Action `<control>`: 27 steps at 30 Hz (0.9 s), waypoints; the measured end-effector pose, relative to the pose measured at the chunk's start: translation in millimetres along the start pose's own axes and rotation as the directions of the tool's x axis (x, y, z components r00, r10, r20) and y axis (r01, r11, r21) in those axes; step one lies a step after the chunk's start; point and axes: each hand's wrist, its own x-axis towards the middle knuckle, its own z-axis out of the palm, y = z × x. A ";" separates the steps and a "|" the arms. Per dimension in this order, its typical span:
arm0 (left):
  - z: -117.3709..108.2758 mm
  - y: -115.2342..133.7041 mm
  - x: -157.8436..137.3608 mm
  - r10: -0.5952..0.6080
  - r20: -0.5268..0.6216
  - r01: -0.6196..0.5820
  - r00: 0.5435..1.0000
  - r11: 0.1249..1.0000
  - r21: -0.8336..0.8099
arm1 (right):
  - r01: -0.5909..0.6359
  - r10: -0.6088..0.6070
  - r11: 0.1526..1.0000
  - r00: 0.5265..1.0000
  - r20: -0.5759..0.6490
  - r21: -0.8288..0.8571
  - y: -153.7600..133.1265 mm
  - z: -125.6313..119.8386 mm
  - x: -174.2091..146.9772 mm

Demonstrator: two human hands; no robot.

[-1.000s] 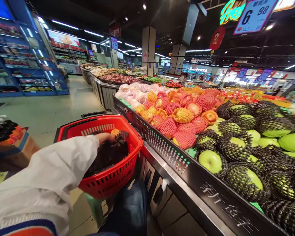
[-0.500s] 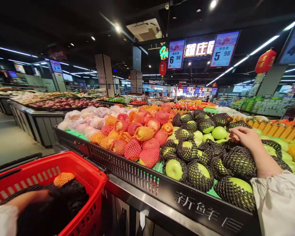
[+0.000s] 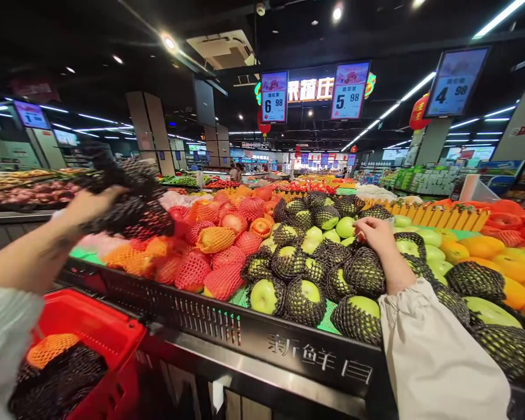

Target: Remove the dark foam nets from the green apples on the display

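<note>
My left hand is closed round a bundle of black foam fruit nets, blurred by motion, raised over the left part of the display. My right hand rests among the green apples, its fingers bent and pressed together; whatever they grip is hidden. Many of these apples sit in black foam nets, like the netted apple at the front. Down at the lower left, a red shopping basket holds more black nets and an orange foam net.
Red apples in pink and orange nets lie left of the green ones, behind the black display rim. To the right are yellow-orange fruit and a yellow picket divider. Price screens hang overhead.
My left hand has lifted black nets up out of the basket to above the display. My right hand stays among the green apples. The view has turned to the right.
</note>
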 end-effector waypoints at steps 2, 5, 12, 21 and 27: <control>33.7 54.3 -4.3 0.116 -0.025 -0.118 0.993 0.984 -0.130 | 0.002 -0.002 1.000 1.000 0.009 -0.001 1.1 0.9 -0.2; 104.5 152.6 -23.2 0.319 0.116 -0.295 0.941 0.937 -0.187 | -0.001 0.001 1.000 0.999 0.032 -0.014 1.5 1.6 -0.5; 244.8 236.1 -87.3 0.242 0.467 -0.262 0.851 0.965 -0.023 | -0.027 0.028 0.999 0.999 0.046 -0.027 -1.8 1.4 -0.6; 235.4 202.9 -109.9 0.537 0.389 -0.582 0.749 0.813 -0.003 | 0.072 -0.033 0.957 0.989 0.141 -0.280 -9.9 -1.1 -5.4; 225.0 208.3 -117.6 0.628 0.403 -0.696 0.666 0.717 0.033 | 0.146 -0.403 0.774 0.865 -0.300 -0.616 -62.6 -17.2 2.9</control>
